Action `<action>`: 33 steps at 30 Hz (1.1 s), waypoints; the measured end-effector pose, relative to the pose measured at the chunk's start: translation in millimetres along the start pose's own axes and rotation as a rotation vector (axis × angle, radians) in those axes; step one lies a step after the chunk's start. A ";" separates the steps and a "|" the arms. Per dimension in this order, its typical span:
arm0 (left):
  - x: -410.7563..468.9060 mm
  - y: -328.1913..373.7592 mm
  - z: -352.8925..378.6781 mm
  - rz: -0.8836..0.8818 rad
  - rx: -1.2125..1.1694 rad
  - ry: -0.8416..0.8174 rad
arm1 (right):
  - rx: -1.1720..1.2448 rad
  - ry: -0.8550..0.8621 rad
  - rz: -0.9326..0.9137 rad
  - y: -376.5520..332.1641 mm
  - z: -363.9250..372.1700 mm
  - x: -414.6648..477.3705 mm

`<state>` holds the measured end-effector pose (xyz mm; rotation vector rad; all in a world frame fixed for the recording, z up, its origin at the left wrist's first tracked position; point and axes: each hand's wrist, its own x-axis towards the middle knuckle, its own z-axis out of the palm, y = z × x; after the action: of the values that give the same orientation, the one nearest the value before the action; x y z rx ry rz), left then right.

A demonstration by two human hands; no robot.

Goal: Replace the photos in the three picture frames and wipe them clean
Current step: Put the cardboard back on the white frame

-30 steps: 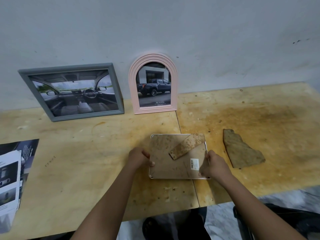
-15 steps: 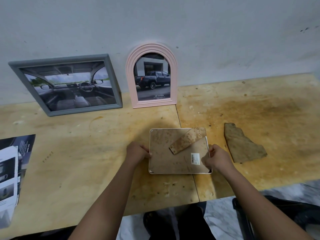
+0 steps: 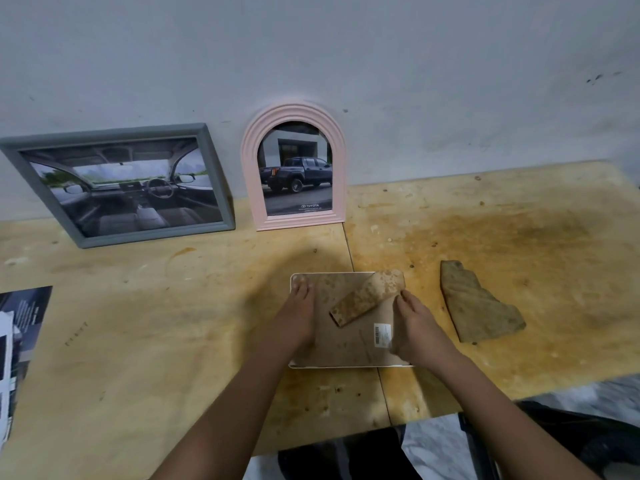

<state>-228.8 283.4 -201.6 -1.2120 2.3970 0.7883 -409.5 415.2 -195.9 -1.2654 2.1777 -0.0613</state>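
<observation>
Pressed flat by left hand (image 3: 298, 317) and right hand (image 3: 414, 327): face-down white frame (image 3: 349, 344) on plywood table (image 3: 173, 323). Leaned against wall behind: grey frame (image 3: 121, 183), pink arched frame (image 3: 294, 166).

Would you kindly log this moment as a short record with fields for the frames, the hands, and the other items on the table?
Face-down frame: flat on table, stand flap on its back
Left hand: fingers straight, pressing the backing
Right hand: at the frame's right edge, grip unclear
Grey frame: leaning on wall
Pink frame: upright at wall
Cloth: right of the hands
Photos: left edge
</observation>
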 end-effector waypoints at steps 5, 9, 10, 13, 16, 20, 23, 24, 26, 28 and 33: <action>7.4 5.9 1.6 -0.044 0.123 -0.054 | -0.009 -0.080 -0.122 8.0 0.5 2.7; 7.8 7.9 -0.6 -0.060 0.134 -0.070 | 0.011 -0.075 -0.154 4.3 -3.6 8.4; 6.6 8.6 -0.4 -0.067 0.136 -0.068 | 0.014 -0.072 -0.166 3.1 -4.0 8.6; 4.0 14.0 1.0 -0.076 0.112 -0.021 | 0.031 0.006 -0.248 1.7 -4.6 6.9; 0.8 18.0 -3.0 -0.022 0.073 0.095 | -0.088 0.057 -0.336 -3.7 -4.1 2.8; 2.7 16.6 -10.7 0.109 0.228 0.015 | -0.307 -0.026 -0.447 -15.3 -16.1 10.7; 6.3 18.7 -10.5 0.107 0.260 -0.018 | -0.422 -0.112 -0.429 -23.5 -26.4 25.0; 6.0 20.1 -11.1 0.109 0.274 -0.023 | -0.433 -0.143 -0.409 -24.6 -25.5 29.6; 7.6 20.1 -11.8 0.108 0.283 -0.034 | -0.469 -0.190 -0.380 -25.1 -22.6 37.3; 9.6 19.0 -11.9 0.102 0.278 -0.059 | -0.500 -0.213 -0.371 -24.4 -21.3 41.7; 9.9 17.5 -11.0 0.105 0.265 -0.096 | -0.448 -0.261 -0.327 -22.8 -20.6 44.6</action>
<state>-249.3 278.9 -192.5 -0.9305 2.4092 0.5230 -418.6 361.8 -193.2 -1.7587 1.7977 0.4579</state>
